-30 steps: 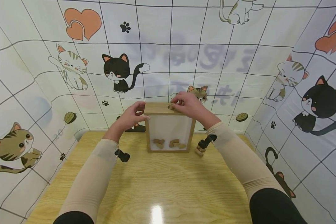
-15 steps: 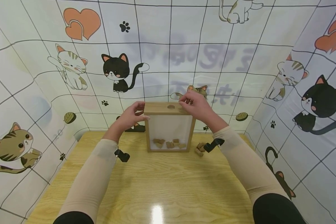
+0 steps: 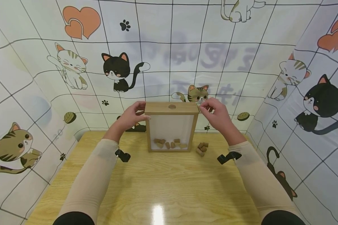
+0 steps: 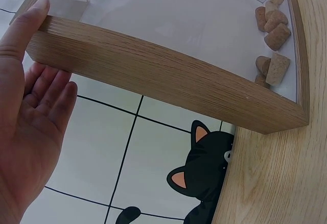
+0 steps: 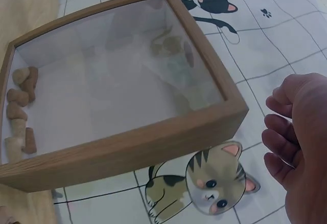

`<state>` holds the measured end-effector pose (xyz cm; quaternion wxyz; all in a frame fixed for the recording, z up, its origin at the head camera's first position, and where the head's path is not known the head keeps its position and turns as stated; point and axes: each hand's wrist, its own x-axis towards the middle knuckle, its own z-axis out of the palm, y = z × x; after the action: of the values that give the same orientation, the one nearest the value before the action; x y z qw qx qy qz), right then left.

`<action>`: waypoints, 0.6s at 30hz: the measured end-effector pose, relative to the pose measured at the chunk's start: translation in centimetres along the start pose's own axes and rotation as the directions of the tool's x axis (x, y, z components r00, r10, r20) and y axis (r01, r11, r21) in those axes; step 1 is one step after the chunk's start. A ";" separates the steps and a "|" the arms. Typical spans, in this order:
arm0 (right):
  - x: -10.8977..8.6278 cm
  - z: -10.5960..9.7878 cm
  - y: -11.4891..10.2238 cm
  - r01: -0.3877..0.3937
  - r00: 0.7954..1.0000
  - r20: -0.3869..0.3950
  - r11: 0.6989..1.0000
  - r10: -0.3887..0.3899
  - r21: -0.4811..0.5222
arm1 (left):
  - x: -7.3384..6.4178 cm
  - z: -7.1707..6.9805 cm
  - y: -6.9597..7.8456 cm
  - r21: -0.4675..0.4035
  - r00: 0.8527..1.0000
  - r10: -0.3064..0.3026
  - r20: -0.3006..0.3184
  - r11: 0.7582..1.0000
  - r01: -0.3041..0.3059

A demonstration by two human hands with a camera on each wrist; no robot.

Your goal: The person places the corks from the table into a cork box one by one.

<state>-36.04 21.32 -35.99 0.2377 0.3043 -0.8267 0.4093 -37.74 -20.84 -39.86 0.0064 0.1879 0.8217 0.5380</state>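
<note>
A wooden shadow box (image 3: 171, 108) with a clear front and a round hole in its top stands upright on the table. Several corks (image 3: 172, 145) lie along its bottom inside, in two loose groups. My left hand (image 3: 131, 116) holds the upper left corner, thumb on the front edge (image 4: 38, 27) and fingers behind the side. Just off the upper right corner, my right hand (image 3: 215, 113) hovers in the air. Its fingers (image 5: 278, 137) are loosely curled with nothing between them.
A small pile of loose corks (image 3: 202, 148) lies on the wooden table (image 3: 163, 181), right of the box. A white cloth wall (image 3: 157, 59) printed with cats and grid lines rises close behind and on both sides.
My right hand has let a cork go into the hole and moved right, off the box top. Another cork has come to lie among those inside. My left hand has stayed put.
</note>
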 end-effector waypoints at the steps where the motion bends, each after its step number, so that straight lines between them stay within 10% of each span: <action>1: -0.5 -0.1 0.3 -0.017 1.000 -0.002 1.000 0.017 -0.006 | 0.0 0.0 0.0 0.001 1.000 -0.002 -0.002 1.000 0.002; 18: -8.2 1.3 5.8 -0.252 0.957 0.140 0.967 0.255 -0.037 | -0.1 0.0 0.2 -0.011 1.000 -0.008 0.002 1.000 0.008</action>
<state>-34.56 25.54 -45.08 0.1263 0.2223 -0.8776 0.4055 -37.61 -20.82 -39.70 0.0104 0.1849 0.8195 0.5424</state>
